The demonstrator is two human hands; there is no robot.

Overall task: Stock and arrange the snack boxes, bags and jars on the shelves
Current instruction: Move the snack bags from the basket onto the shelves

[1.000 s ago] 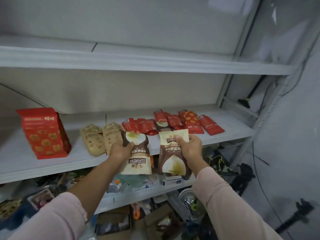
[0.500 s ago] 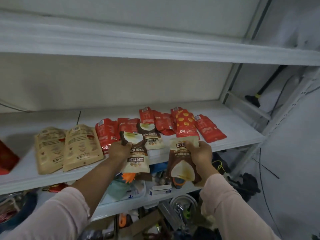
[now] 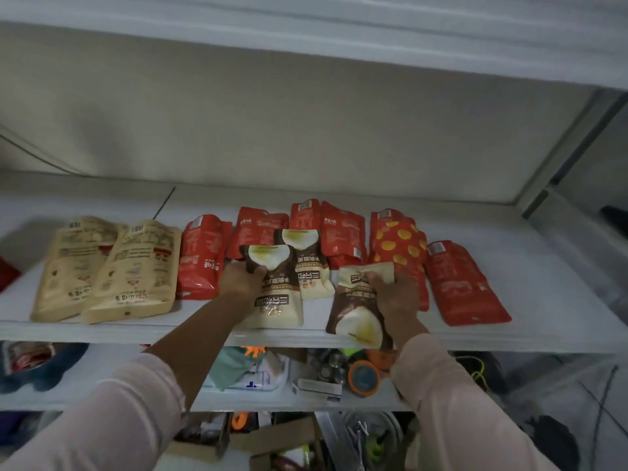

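Grips with the left grip the far end of a brown-and-cream pouch, fingers curled at its cream oval. Lays it flat on the white shelf, its near end close to the front edge. Pinches with the right grip the crumpled far end of a second pouch of the same kind, with the near end jutting over the shelf's front edge. Reads 三只 at the start of its white Chinese lettering; finds like lettering upside down on the left one, the smaller print too blurred to read. Finds a third pouch just behind, between the two grips and partly under the left one. Counts farther back a row of red pouches, one red bag with yellow dots just right of the right grip, and on the left two tan bags side by side, touching, with barcode stickers at their far ends and small red label patches.
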